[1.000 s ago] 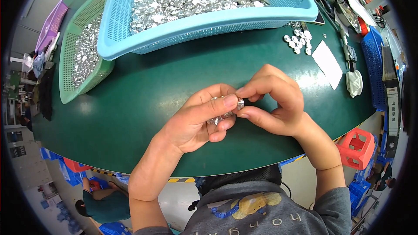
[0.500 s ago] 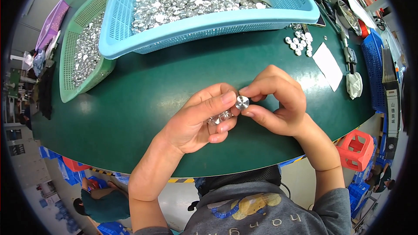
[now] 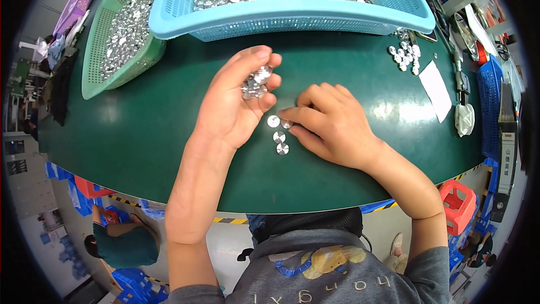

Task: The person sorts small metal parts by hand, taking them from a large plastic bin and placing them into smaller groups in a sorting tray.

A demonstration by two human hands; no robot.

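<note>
My left hand (image 3: 239,87) is curled, palm up, around several shiny round metal pieces (image 3: 256,83), held above the green tabletop. Lower and to the right, my right hand (image 3: 334,121) rests at the table with its index fingertip and thumb at the edges of one silver metal disc (image 3: 287,124). Close beside that disc lies another disc (image 3: 273,121). Two more discs, an upper one (image 3: 279,137) and a lower one (image 3: 282,148), lie nearer to me, touching or almost touching each other.
Beyond my hands stands a blue basket (image 3: 298,8) full of metal pieces, with a green basket (image 3: 93,67) of them at its left. A cluster of round pieces (image 3: 404,58), a white paper (image 3: 436,91) and a caliper-like tool (image 3: 461,81) lie at right. Someone sits at lower left.
My hands have moved apart: the left went up and left with its pieces, the right came down to the table. Discs now lie on the table between them. The view has shifted slightly.
</note>
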